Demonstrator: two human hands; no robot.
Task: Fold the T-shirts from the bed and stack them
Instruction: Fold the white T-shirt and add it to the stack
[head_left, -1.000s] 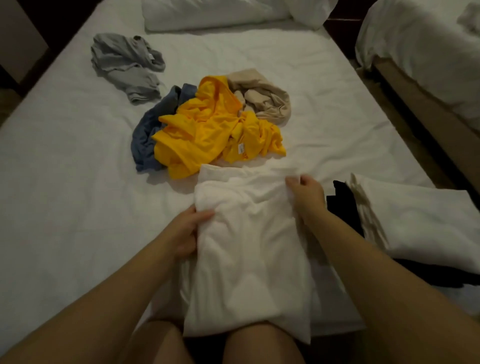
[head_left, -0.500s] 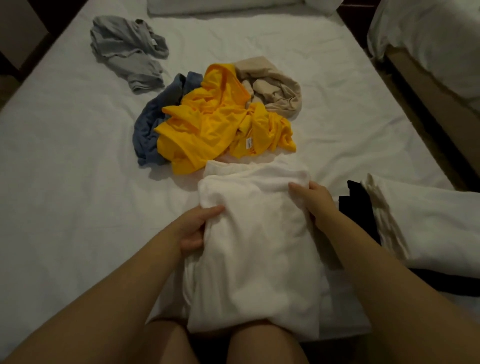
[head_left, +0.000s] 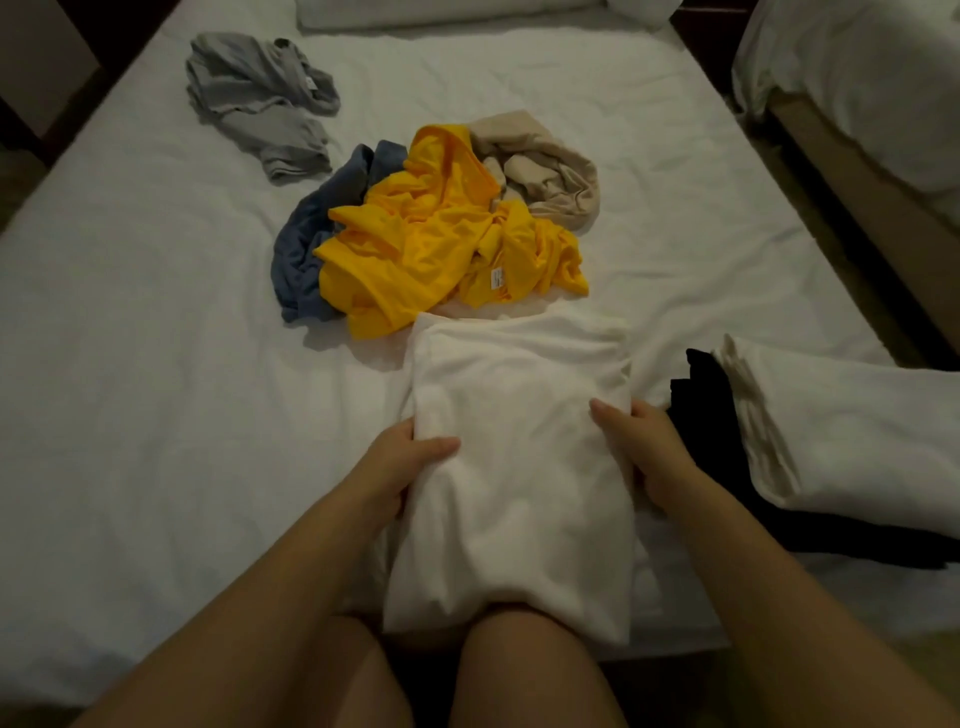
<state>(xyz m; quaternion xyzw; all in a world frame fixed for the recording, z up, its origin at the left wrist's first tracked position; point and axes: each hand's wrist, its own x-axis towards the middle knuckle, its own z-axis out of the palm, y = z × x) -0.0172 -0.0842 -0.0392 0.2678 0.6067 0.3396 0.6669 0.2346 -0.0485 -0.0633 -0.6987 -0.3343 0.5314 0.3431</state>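
At near edge of bed (head_left: 130, 364), folded white T-shirt (head_left: 519, 441) is held at both sides: L hand (head_left: 395, 460) w/ thumb on top, fingers hidden beneath; R hand (head_left: 644, 447) clamped likewise on opp. edge. Yellow shirt (head_left: 431, 249) is heaped just beyond.

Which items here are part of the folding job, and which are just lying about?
Job: white T-shirt gripped by left hand and right hand; crumpled yellow T-shirt, blue T-shirt, beige T-shirt, grey T-shirt; folded stack at right.
Lying about: pillow; second bed.
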